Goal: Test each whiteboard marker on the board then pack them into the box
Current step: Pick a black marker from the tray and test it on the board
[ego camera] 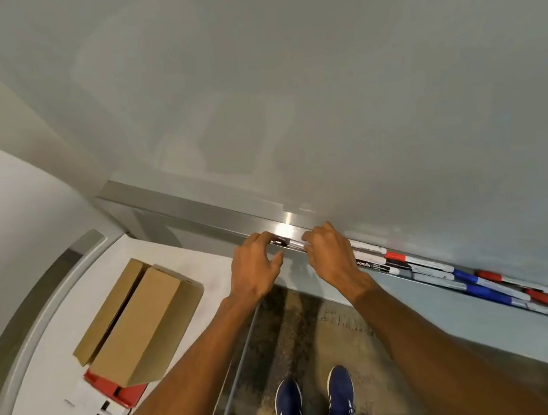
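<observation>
A whiteboard fills the upper view, with a metal tray along its bottom edge. Both hands meet at the tray around one marker with a black end. My left hand grips its black cap end with curled fingers. My right hand grips the white barrel. Several more markers with red, blue and black caps lie in the tray to the right. A brown cardboard box lies on the white table at lower left, its flaps open.
Under the box sits a red and white marker pack. The white table has a rounded edge at left, next to a white chair back. My blue shoes stand on a mottled floor beneath the tray.
</observation>
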Demonstrator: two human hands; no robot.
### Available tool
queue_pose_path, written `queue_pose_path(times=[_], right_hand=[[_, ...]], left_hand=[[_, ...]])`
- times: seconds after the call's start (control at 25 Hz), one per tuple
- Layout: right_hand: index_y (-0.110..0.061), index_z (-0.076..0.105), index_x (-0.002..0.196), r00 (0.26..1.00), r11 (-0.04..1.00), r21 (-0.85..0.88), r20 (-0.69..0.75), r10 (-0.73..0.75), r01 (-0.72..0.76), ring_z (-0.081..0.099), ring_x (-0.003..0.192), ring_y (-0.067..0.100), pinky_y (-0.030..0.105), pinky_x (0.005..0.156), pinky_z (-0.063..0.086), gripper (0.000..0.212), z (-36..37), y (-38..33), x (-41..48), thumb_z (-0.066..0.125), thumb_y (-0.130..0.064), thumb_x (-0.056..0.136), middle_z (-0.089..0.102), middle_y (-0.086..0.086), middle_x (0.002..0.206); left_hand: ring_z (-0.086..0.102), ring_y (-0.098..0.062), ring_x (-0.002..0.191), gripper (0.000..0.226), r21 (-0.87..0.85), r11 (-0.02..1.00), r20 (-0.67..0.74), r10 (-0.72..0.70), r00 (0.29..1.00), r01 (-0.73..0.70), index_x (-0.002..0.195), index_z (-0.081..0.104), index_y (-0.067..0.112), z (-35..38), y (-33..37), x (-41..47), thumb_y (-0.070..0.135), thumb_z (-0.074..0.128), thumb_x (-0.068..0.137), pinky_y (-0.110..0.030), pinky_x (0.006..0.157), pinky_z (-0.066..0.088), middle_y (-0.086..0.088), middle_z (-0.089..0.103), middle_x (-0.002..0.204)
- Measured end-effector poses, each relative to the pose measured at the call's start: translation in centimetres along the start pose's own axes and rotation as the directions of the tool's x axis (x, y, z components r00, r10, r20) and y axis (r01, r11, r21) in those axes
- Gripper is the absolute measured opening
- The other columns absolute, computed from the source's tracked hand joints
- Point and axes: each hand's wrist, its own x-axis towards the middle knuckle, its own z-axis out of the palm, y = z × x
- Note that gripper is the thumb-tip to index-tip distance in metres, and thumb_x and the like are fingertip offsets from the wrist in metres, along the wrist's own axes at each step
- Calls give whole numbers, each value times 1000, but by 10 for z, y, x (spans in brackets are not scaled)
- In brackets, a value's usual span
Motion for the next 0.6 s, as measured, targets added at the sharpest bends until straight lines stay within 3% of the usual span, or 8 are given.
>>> queue_pose_path(times=[0.16, 0.4, 0.6], right_hand=[[-5, 71, 91, 998, 998, -41, 29, -51, 53, 56, 93, 24, 33, 75, 51, 5, 4, 0, 13, 68, -2, 88, 68, 11, 90], [-2, 69, 100, 993, 994, -36, 60, -101, 104, 56, 100, 24, 35, 86, 51, 13, 11, -1, 20, 70, -6, 88, 68, 13, 98], [-1, 67, 100, 992, 991, 46, 13, -127, 126, 56, 94, 26, 40, 84, 53, 12, 9, -3, 18, 67, -5, 89, 65, 15, 97]], left_hand=[[62, -22, 110, 35, -54, 997, -17, -51, 999, 50, 126, 65, 14, 2, -1, 5, 26, 67, 94, -38, 99, 52, -7, 66, 126], [61, -20, 108, 30, -103, 990, -42, -106, 993, 101, 125, 66, 14, 11, -7, 13, 22, 62, 97, -35, 97, 52, -5, 66, 124], [63, -14, 101, 30, -263, 938, -70, -252, 965, 226, 124, 66, 13, 13, -7, 19, 27, 64, 97, -30, 94, 54, -4, 68, 119]])
